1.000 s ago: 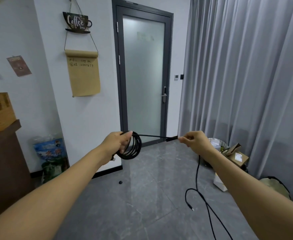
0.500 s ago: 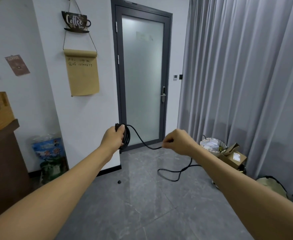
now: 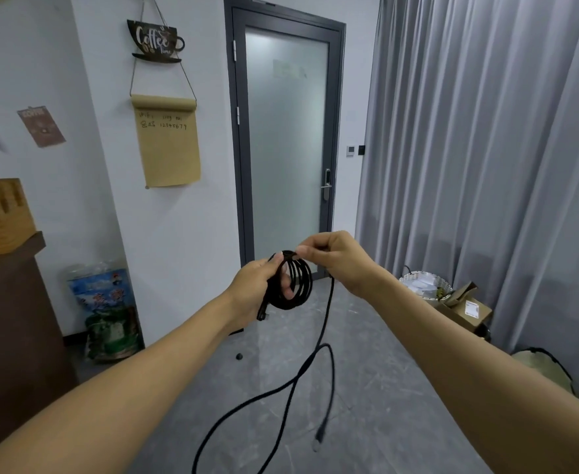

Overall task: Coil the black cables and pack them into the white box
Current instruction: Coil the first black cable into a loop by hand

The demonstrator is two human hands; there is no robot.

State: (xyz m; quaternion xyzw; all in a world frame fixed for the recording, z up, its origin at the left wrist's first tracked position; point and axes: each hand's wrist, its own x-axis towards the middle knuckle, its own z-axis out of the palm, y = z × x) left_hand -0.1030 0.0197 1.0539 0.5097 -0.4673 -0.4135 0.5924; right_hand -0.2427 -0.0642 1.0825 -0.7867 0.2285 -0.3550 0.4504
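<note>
I see two bare forearms reaching forward into a room with a grey tiled floor (image 3: pixel 367 388). The left hand (image 3: pixel 257 285) grips a coil of black cable (image 3: pixel 295 285), its fingers curled through the loops so that the coil hangs upright in front of the palm, with a short plug end dangling below the hand. The right hand (image 3: pixel 336 258) is just beside it, touching the top of the coil, with thumb and forefinger pinching the cable there while the other fingers are curled in. From under the right hand the loose part of the cable drops down, makes a wide loop above the floor, and ends in a small connector hanging low in the middle of the view; another strand runs off the bottom edge. Behind the hands stands a frosted glass door (image 3: pixel 286 138) in a dark frame. Grey curtains (image 3: pixel 486 148) cover the right side. A brown paper roll (image 3: pixel 168 145) hangs on the white wall at left, and an open cardboard box (image 3: pixel 469 309) sits by the curtains.
</note>
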